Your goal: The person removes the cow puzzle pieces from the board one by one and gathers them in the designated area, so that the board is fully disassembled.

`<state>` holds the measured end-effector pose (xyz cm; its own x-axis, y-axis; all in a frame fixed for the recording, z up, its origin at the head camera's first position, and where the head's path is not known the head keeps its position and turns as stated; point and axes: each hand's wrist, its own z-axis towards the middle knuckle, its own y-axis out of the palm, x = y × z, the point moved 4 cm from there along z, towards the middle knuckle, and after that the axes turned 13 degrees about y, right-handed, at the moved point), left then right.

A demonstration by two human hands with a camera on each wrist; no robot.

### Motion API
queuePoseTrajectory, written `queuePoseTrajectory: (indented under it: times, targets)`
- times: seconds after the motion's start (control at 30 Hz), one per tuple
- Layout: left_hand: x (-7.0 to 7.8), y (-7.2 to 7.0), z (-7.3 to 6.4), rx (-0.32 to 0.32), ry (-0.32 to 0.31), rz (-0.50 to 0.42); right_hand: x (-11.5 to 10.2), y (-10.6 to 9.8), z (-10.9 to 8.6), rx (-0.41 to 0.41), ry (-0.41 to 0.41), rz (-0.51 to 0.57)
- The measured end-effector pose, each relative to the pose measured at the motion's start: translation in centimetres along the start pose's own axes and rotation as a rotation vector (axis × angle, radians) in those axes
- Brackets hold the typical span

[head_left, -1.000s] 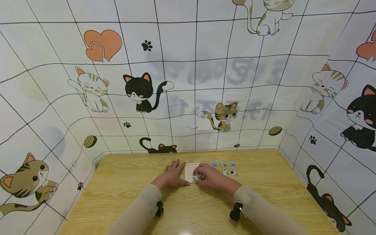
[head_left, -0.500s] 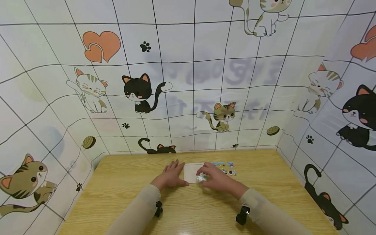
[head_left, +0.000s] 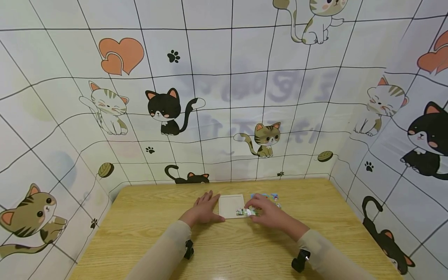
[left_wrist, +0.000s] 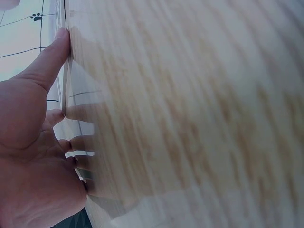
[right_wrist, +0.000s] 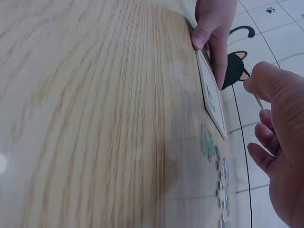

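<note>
A shallow cream puzzle tray [head_left: 229,204] lies flat on the table. My left hand [head_left: 203,210] rests at its left side, thumb at the near corner and fingers stretched out; in the left wrist view the left hand [left_wrist: 35,137] touches the edge. My right hand [head_left: 267,212] pinches a thin jigsaw piece [right_wrist: 260,105], seen nearly edge-on, raised just off the tray's right side. A small green-and-white patch [head_left: 239,212] shows in the tray's near right part; whether it is a loose piece I cannot tell.
Several colourful jigsaw pieces [right_wrist: 222,175] lie right of the tray, partly hidden by my right hand in the head view. A green piece [right_wrist: 207,141] lies closest to the tray. Cat-print sheeting [head_left: 217,116] surrounds the wooden table [head_left: 147,233].
My right hand has moved right from over the tray to its right edge, still pinching a jigsaw piece. More of the tray now shows. My left hand stays in place.
</note>
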<state>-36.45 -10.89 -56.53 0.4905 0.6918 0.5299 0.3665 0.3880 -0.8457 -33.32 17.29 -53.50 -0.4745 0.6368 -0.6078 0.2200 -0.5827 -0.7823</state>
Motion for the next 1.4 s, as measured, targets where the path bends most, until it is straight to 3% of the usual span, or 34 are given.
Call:
queuePoseTrajectory:
  times: [0.47, 0.73, 1.4]
  targets:
    - [0.2, 0.0, 0.0, 0.008, -0.002, -0.006, 2.4, -1.4, -1.9, 0.072, 0.024, -0.002]
    - [-0.1, 0.2, 0.1, 0.014, -0.002, -0.002, 3.1, -2.1, -2.7, 0.106, -0.017, 0.021]
    - [-0.3, 0.2, 0.1, 0.008, -0.014, -0.011, 5.1, -3.0, -3.7, 0.011, 0.084, 0.023]
